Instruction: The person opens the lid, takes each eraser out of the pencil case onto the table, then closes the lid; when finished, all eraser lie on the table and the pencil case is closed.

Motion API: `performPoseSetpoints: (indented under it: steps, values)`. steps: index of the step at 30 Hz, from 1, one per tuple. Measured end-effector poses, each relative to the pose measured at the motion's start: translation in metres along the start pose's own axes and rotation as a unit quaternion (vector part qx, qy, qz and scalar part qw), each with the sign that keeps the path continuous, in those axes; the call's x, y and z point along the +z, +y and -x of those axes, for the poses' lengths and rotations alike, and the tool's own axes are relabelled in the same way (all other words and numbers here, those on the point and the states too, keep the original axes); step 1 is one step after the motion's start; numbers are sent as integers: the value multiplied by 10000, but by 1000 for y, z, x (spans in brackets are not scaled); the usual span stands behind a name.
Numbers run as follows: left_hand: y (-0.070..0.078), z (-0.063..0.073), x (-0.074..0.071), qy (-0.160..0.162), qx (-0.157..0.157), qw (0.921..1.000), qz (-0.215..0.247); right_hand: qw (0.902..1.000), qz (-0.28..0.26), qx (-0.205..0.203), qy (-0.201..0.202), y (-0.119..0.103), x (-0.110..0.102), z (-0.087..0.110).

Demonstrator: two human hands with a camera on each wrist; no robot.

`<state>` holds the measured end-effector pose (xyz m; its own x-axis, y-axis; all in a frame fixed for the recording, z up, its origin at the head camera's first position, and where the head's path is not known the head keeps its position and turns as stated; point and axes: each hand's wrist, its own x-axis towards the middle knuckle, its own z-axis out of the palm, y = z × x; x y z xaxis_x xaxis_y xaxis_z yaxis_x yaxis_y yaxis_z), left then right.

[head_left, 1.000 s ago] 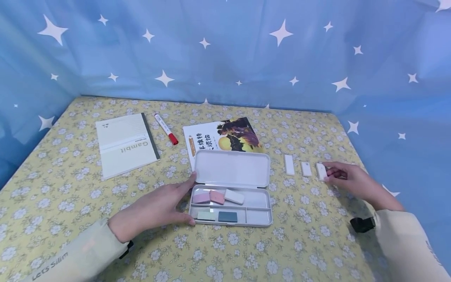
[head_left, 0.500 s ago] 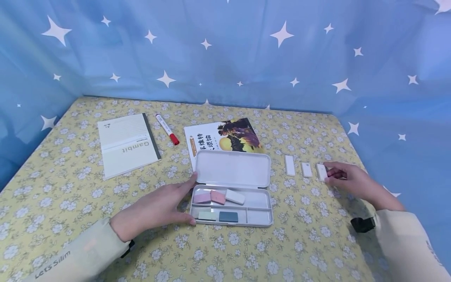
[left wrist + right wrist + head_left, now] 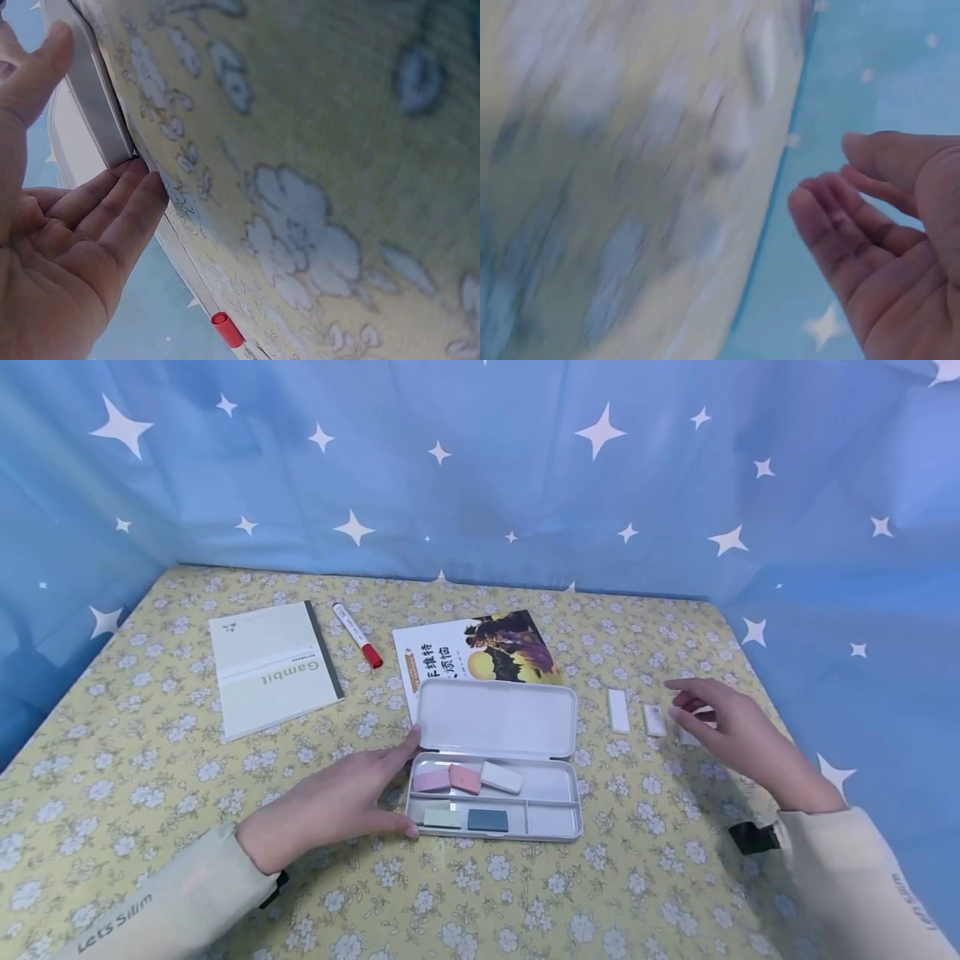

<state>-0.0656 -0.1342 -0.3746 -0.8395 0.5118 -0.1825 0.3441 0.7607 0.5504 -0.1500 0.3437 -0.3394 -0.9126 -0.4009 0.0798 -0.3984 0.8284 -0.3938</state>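
Note:
My left hand rests at the left end of an open white pencil case, thumb at its near corner and fingertips by the hinge; the left wrist view shows these fingers fairly straight against its side. Inside lie a lilac eraser, a pink eraser, a white eraser, a pale green block and a dark teal block. On the right, my right hand hovers with nothing between thumb and fingers. It partly covers a white eraser; two more white erasers lie beside it.
Behind the case, a picture-covered book lies partly under the raised lid. A notebook and a red-capped marker lie at the back left. A blue starry curtain borders the flowered tablecloth.
My right hand has let go of the rightmost white eraser, risen and moved slightly left. The eraser stays on the table. My left hand has kept its place at the case.

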Motion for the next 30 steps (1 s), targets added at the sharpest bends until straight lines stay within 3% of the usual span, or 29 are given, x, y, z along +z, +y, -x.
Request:
performPoseSetpoints:
  steps: [4,8,14,19,22,30]
  values:
    - [0,0,0,0,11,10000,16,9963,-143,-840,81,-37,9,-9]
    - [0,0,0,3,15,10000,25,9881,-513,-1382,-429,-72,24,-16]
    - [0,0,0,25,17,10000,16,9729,-687,-1647,-1468,-108,51,-23]
    - [-1,1,0,19,12,10000,34,9580,-758,-1912,-2000,-123,68,-29]
    - [0,0,0,-14,-7,10000,90,9526,-770,-1950,-2203,-129,75,-31]
    - [0,0,-1,-55,-62,9999,135,9544,-356,-1873,-2296,-140,77,-34]
